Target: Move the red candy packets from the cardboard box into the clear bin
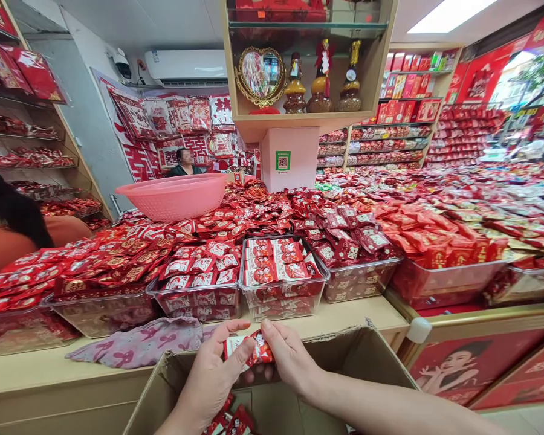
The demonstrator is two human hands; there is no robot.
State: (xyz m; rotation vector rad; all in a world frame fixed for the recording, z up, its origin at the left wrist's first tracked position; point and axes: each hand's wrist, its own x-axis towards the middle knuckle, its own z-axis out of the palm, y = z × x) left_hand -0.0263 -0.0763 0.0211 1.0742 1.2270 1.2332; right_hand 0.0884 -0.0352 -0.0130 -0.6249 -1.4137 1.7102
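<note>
Over an open cardboard box [376, 356], my left hand [208, 377] and my right hand [294, 359] both grip small red-and-white candy packets [254, 350]. Thumbs lie on top and fingers curl beneath; whether there is one packet or more in each hand I cannot tell. Down in the box, partly hidden by my left forearm, lie several loose packets [236, 420] of similar colours. Just beyond my hands stands a clear plastic bin [283, 290] with similar packets set in neat rows.
More clear bins [194, 296] of red packets line the counter edge [72, 374]. A patterned cloth [140, 344] lies left of the box. A pink basket [176, 196] rests on the heaped packets. One person [185, 162] is behind the display, another [22, 223] at far left.
</note>
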